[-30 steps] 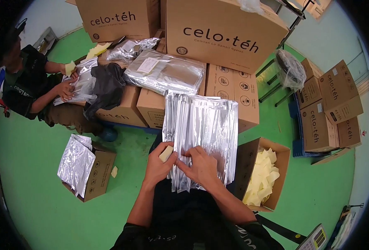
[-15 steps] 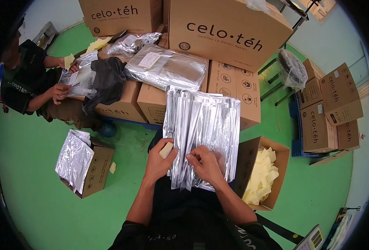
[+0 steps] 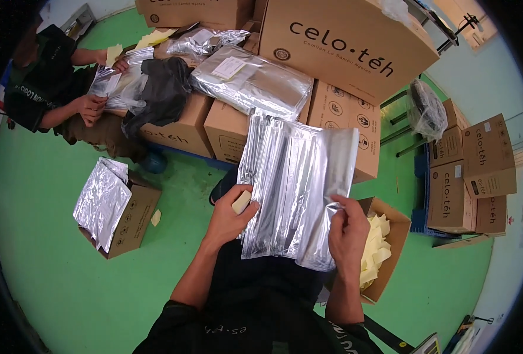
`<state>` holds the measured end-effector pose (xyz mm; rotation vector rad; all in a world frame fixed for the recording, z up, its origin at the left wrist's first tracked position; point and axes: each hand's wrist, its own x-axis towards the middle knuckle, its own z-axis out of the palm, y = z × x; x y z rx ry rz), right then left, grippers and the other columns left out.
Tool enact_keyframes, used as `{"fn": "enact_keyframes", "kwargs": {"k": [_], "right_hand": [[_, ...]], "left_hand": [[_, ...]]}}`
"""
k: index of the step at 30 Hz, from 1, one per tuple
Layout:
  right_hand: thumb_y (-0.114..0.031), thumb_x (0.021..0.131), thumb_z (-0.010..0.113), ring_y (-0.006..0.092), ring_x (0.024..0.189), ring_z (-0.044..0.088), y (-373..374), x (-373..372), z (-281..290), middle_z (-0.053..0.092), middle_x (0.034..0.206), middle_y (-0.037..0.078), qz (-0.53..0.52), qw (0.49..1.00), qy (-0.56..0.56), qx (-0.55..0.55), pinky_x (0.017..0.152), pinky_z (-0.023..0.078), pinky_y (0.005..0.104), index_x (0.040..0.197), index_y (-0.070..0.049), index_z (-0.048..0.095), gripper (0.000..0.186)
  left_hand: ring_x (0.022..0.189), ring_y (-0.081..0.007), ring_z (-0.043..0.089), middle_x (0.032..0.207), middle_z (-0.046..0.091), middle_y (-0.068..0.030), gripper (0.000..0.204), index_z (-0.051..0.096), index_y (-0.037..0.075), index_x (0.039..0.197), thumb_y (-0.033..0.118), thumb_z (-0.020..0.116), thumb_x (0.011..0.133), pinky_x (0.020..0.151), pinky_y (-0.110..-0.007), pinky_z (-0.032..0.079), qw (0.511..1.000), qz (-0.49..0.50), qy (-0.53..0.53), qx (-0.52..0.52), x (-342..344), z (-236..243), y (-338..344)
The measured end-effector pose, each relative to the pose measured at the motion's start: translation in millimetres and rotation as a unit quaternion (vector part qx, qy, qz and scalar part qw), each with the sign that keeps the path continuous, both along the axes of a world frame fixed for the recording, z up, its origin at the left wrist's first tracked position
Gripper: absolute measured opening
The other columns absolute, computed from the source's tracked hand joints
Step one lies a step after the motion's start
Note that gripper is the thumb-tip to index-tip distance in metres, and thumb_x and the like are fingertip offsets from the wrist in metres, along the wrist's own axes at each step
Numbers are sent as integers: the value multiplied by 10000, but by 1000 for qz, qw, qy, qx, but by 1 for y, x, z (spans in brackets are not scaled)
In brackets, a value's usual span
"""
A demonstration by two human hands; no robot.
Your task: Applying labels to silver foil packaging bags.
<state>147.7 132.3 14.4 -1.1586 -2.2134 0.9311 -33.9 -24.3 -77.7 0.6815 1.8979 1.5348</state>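
Note:
A stack of silver foil pouches [image 3: 282, 194] lies over my lap, its sheets creased and shiny. My left hand [image 3: 229, 218] is closed round the stack's left edge, and a small cream-coloured block [image 3: 242, 202] shows between its thumb and fingers. At the right, my right hand [image 3: 348, 233] pinches the edge of the top foil, which curls up from the sheets below. How many pouches are in that pinch is hidden.
A carton of yellow paper pieces [image 3: 374, 251] stands by my right hand. To the left, foil pouches fill another carton [image 3: 133, 221]. Ahead are large cartons [image 3: 338, 47] and a wrapped foil bundle [image 3: 261, 76]. A co-worker [image 3: 43, 82] handles foil at the left.
My right hand has moved from the middle of the stack to its right, drawing the top foil's edge across. My left hand stays on the left edge. The whole view has shifted slightly.

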Motion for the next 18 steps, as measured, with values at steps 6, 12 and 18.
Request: {"fn": "enact_keyframes", "kwargs": {"k": [6,12,18], "right_hand": [[-190,849,726,350,758,658,-11,-18,-29,618,898,140,150,980,-38,123,657,535,424,984,-57,682,195],[-414,827,748,361,847,666,-38,-56,-65,591,978,129,180,972,-126,82,664,541,473,1030,-61,639,421],[-439,786,771,367,855,660,-33,-54,-68,588,986,137,188,975,-113,12,668,541,480,1010,-37,621,484]], "left_hand": [[788,-88,528,870,596,-12,307,612,12,1125,124,728,865,690,-267,460,1000,-4,5,-5,2,-2,2],[819,-91,538,891,606,-14,297,611,7,1129,113,715,872,712,-273,470,1000,-3,-10,8,3,-3,2],[865,-99,539,933,610,-18,268,612,9,1120,90,696,879,765,-278,471,1000,-2,0,25,1,-14,1]]}}
